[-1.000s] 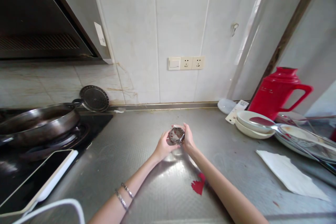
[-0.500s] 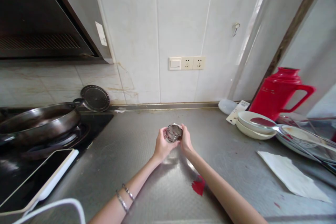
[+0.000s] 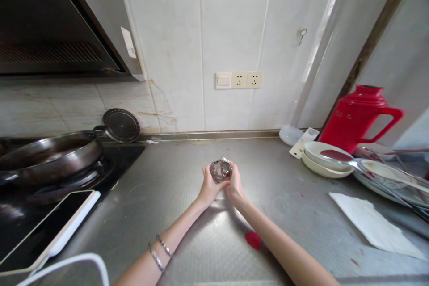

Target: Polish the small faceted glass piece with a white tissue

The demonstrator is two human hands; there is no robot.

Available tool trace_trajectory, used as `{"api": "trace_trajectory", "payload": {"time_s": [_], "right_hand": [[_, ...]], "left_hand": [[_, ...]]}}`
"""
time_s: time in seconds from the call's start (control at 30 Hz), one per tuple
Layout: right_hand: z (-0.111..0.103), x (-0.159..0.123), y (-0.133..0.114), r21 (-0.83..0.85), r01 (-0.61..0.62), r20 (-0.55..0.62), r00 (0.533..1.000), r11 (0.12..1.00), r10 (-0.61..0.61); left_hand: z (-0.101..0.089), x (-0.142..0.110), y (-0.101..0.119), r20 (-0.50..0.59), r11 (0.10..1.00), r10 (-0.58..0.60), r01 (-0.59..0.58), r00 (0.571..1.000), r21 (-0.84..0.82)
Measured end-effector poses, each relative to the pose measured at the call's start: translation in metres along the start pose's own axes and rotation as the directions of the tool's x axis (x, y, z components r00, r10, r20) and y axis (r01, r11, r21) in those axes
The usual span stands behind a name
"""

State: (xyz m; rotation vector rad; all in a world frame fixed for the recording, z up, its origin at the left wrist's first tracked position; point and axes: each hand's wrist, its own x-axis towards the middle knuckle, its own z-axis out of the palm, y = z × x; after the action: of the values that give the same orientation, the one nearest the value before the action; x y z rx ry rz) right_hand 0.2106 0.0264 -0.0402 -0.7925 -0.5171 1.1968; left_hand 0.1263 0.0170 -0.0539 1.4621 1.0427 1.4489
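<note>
A small clear faceted glass (image 3: 220, 170) is held up over the steel counter (image 3: 174, 187), tipped so its mouth faces the camera. My left hand (image 3: 209, 187) grips it from the left with fingers curled round it. My right hand (image 3: 233, 183) grips it from the right, fingers wrapped behind it. A white scrap shows at the glass's top edge; I cannot tell what it is. A red piece (image 3: 254, 240) lies on the counter just under my right forearm.
A dark wok (image 3: 47, 155) sits on the stove at left, a round lid (image 3: 121, 125) leaning on the wall behind it. A tablet (image 3: 40, 228) lies at front left. Bowls (image 3: 323, 156), plates, a red thermos jug (image 3: 355, 116) and a white paper (image 3: 368, 223) stand at right.
Both hands have shifted slightly left with the glass, turning it a little. My right forearm now covers more of the red piece.
</note>
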Motion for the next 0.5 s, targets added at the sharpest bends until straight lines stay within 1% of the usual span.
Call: {"api": "trace_trajectory", "payload": {"time_s": [0.07,0.1,0.17,0.27,0.33,0.4,0.5], "right_hand": [[-0.002,0.002,0.0,-0.006,-0.005,-0.014,1.0,1.0,0.005],[-0.004,0.003,-0.001,-0.008,-0.004,-0.021,1.0,1.0,0.004],[-0.007,0.008,-0.004,-0.011,0.001,-0.04,0.999,1.0,-0.002],[-0.013,0.016,-0.008,-0.021,0.009,-0.063,0.998,1.0,-0.01],[-0.017,0.021,-0.009,-0.04,0.005,-0.058,0.998,0.999,-0.008],[-0.02,0.025,-0.01,-0.066,-0.005,-0.034,0.999,0.998,0.003],[-0.022,0.027,-0.008,-0.106,-0.003,-0.011,1.0,0.994,0.002]], "left_hand": [[0.0,-0.004,-0.001,0.149,0.995,-0.004,0.018,0.989,-0.094],[-0.001,-0.005,-0.002,0.205,0.992,-0.005,0.03,0.979,-0.122],[-0.002,-0.005,-0.003,0.26,0.99,-0.017,0.053,0.966,-0.132],[-0.003,-0.002,-0.004,0.287,0.983,-0.042,0.09,0.957,-0.157],[-0.002,0.0,-0.003,0.285,0.98,-0.045,0.098,0.958,-0.175],[-0.002,0.002,-0.002,0.251,0.985,-0.038,0.078,0.967,-0.152],[-0.003,0.003,0.002,0.21,0.997,0.015,0.001,0.978,-0.08]]}}
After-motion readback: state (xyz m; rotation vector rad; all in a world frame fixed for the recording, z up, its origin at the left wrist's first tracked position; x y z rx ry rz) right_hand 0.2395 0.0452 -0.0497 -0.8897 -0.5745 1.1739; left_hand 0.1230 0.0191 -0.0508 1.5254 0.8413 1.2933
